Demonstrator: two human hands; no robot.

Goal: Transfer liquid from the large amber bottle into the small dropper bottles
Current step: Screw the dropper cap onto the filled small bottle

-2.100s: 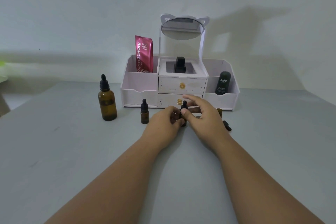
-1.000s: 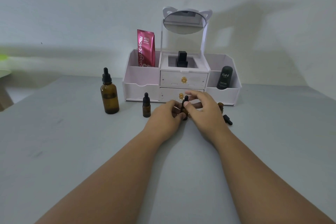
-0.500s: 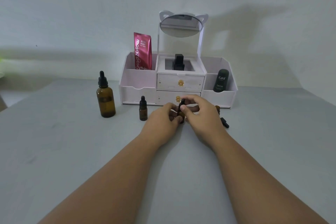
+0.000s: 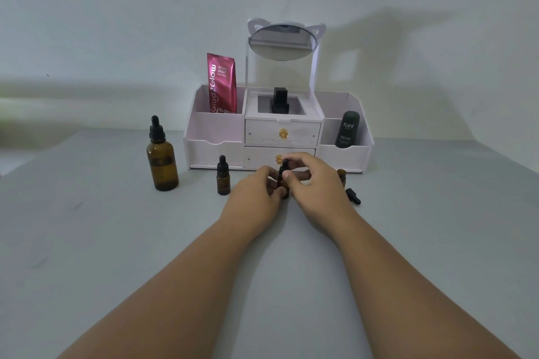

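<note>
We hold a small dropper bottle (image 4: pixel 283 183) upright on the table (image 4: pixel 116 242): our left hand (image 4: pixel 256 198) grips its body, our right hand (image 4: pixel 316 183) pinches its black cap. The large amber bottle (image 4: pixel 162 160) stands capped, well left of the grip.

A single head-worn wide-angle view looks forward and slightly down across a pale grey tabletop (image 4: pixel 87 242), both bare forearms running up from the bottom edge toward the middle. It faces a white plastic organiser with a cat-eared oval mirror (image 4: pixel 280 137) standing against a plain wall at mid-distance. Straight edges bow near the frame's borders.
</note>
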